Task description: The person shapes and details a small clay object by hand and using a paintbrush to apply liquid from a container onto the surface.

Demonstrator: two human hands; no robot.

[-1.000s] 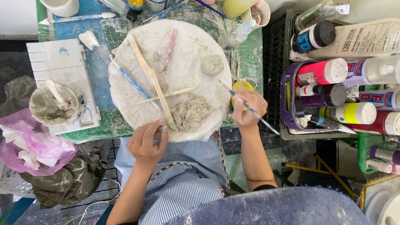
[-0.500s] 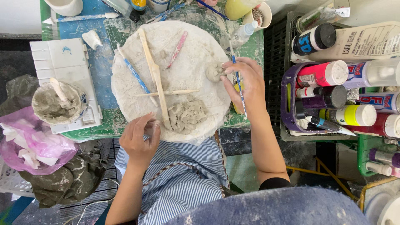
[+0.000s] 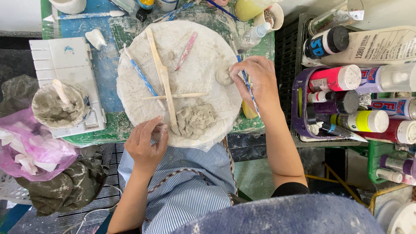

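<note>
From the head view I saw the right hand (image 3: 256, 80) reaching across the round clay-smeared board (image 3: 130, 86), its fingertips pinched on a small ball of clay (image 3: 224, 77) near the board's right edge, while a thin blue brush (image 3: 250, 93) was tucked along the same hand, running down past the knuckles. The left hand (image 3: 146, 144) rested at the board's near rim, fingers loosely curled and holding nothing that I could make out, just beside the larger lump of grey clay (image 3: 196, 119). I judged the ball to be soft and damp, light, and easily dented, so it wanted a gentle pinch from opposite sides rather than a squeeze; it looked tacky enough to cling to the board. The lump seemed heavier and would sag if lifted by one edge. Long wooden sticks (image 3: 161, 73) lay crossed in the middle of the board, and a pink-handled tool (image 3: 185, 50) lay apart from them.
</note>
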